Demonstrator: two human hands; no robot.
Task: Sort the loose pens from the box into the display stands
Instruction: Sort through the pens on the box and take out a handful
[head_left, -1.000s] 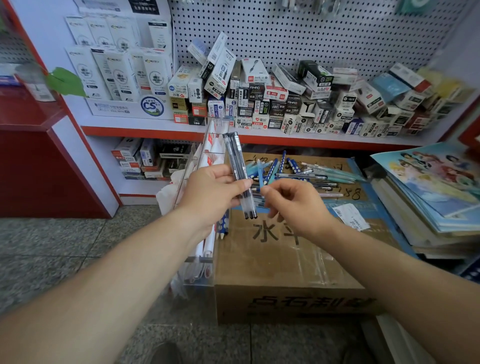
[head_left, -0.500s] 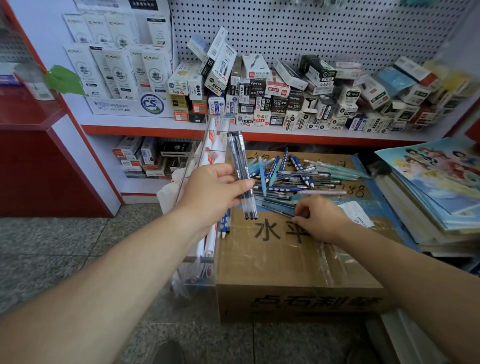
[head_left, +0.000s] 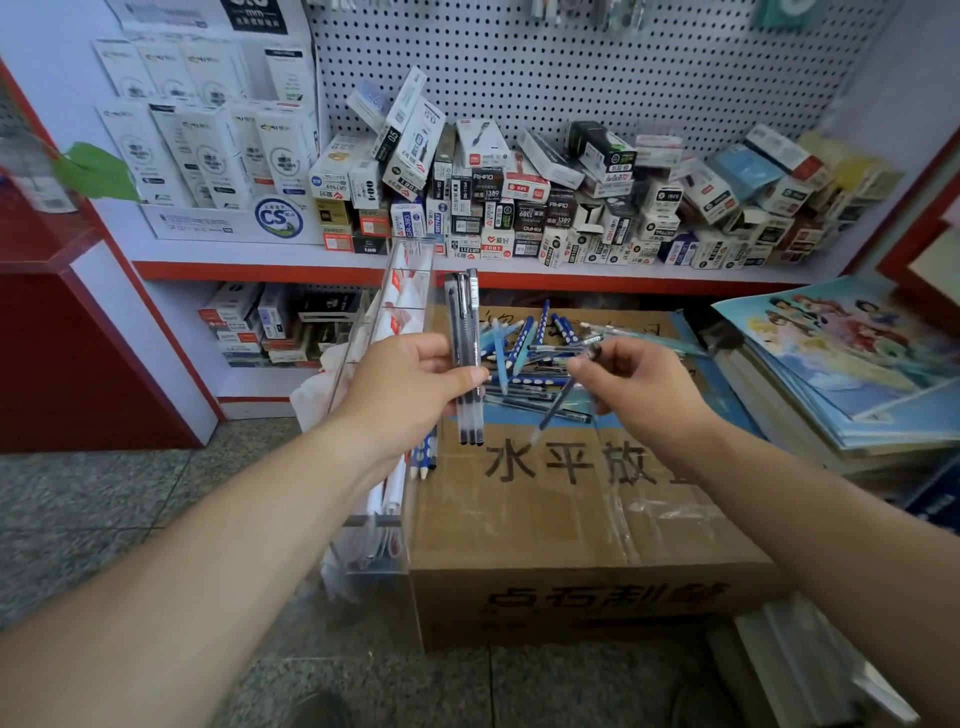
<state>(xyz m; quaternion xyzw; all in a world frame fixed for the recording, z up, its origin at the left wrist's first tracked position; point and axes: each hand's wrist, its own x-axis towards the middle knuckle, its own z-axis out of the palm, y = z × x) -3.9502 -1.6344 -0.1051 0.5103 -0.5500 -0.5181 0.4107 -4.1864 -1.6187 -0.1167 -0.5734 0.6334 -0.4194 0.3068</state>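
Head view: the left hand (head_left: 410, 389) grips a bundle of three dark pens (head_left: 466, 358) upright. The thumb is pressed across the barrels and the fingers are curled behind them, with caps above the hand and tips below it. The right hand (head_left: 639, 384) pinches a single dark pen (head_left: 558, 400) between thumb and fingertips near its cap end. This pen hangs tilted, tip down toward the left hand, apart from the bundle and slightly blurred. The heap of loose pens (head_left: 524, 353) lies on the cardboard box (head_left: 571, 519), just beyond both hands and between them. The clear display stand (head_left: 382, 431) stands beside the box, under and behind the left hand. Which compartment suits these pens cannot be told. Hazard 1: the single pen is pinched at one end only, so it can swing or slip and drop back into the heap. Hazard 2: adding it to the bundle probably requires the left thumb to loosen, and the three pens may then fan out or slide downward. Hazard 3: a pen released beside the left hand can fall between box and stand to the floor. Hazard 4: the stand walls are transparent and hard to see, so pen tips can strike an edge instead of entering a slot.
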